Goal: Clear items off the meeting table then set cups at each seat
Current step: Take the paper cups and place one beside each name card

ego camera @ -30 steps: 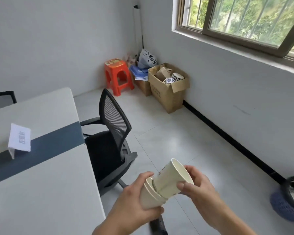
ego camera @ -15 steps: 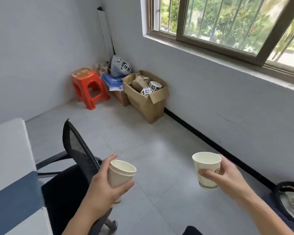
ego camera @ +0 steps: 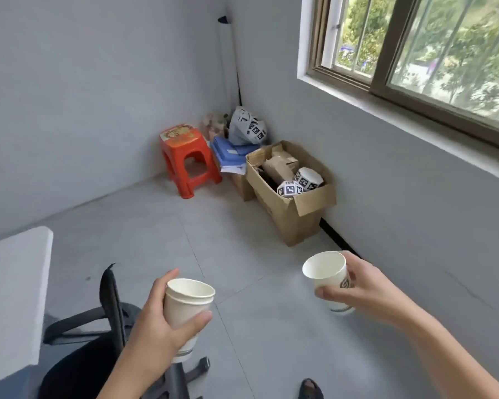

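My left hand [ego camera: 159, 323] grips a small stack of nested white paper cups [ego camera: 186, 306], held upright above a black mesh office chair [ego camera: 110, 321]. My right hand [ego camera: 366, 292] holds a single white paper cup [ego camera: 327, 276] with a dark logo, tilted slightly, out over the grey tiled floor. The two hands are well apart. Only a corner of the white meeting table [ego camera: 12, 286] shows at the left edge.
An orange plastic stool [ego camera: 186, 156] stands in the far corner. Beside it sit an open cardboard box [ego camera: 293, 205] with marker-covered objects, blue folders [ego camera: 228, 152] and a grey bag [ego camera: 247, 126]. A window [ego camera: 415, 50] runs along the right wall.
The single cup was pulled off the stack by my right hand and the hands moved apart. The view turned right, away from the table, toward the corner and window.
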A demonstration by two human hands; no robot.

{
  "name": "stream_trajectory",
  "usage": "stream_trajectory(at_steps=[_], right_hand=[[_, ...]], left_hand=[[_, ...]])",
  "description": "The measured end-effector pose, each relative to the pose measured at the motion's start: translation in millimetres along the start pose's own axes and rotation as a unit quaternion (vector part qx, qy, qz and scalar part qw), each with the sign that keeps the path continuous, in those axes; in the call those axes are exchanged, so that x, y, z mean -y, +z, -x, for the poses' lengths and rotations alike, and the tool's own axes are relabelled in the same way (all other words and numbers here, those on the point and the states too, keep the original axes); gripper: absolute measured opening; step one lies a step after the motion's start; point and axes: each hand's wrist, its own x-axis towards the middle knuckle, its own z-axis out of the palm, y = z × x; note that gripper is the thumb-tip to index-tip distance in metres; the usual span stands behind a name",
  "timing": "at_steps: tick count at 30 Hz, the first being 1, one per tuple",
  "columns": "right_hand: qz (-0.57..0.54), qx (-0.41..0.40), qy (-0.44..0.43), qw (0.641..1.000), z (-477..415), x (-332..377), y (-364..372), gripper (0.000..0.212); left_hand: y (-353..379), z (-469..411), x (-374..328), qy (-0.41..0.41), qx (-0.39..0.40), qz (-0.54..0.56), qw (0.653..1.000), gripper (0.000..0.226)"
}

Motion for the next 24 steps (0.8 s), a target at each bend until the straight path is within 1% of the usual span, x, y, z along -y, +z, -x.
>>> stream_trajectory(at_steps=[4, 8, 10, 14, 18, 21, 24], right_hand=[[0.029, 0.067, -0.047, 0.996, -90, 46, -3, 0.056], [0.033, 0.143, -0.079, 0.986, -173, 85, 17, 0.059], [0.05, 0.171, -0.088, 0.98, -216, 106, 30, 0.061], [0.064, 0.186, -0.114, 0.974, -298, 163, 59, 0.06], [0.047, 0.212, -0.14, 0.966, -365, 238, 92, 0.076], [0.053, 0.244, -0.153, 0.956, -407, 283, 124, 0.074], [0.078, 0.297, -0.157, 0.938, -446, 316, 161, 0.067]], left_hand=[[-10, -38, -3, -0.04, -0.049, 0.033, 0.997, 0.083], [-36, -72, 22, -0.106, -0.096, 0.047, 0.989, 0.096], [-55, -99, 37, -0.127, -0.128, 0.059, 0.982, 0.097], [-100, -167, 48, -0.129, -0.175, 0.089, 0.972, 0.082], [-151, -235, 39, -0.119, -0.21, 0.097, 0.966, 0.077], [-189, -270, 42, -0.113, -0.229, 0.09, 0.963, 0.075], [-221, -289, 54, -0.136, -0.267, 0.098, 0.949, 0.077]])
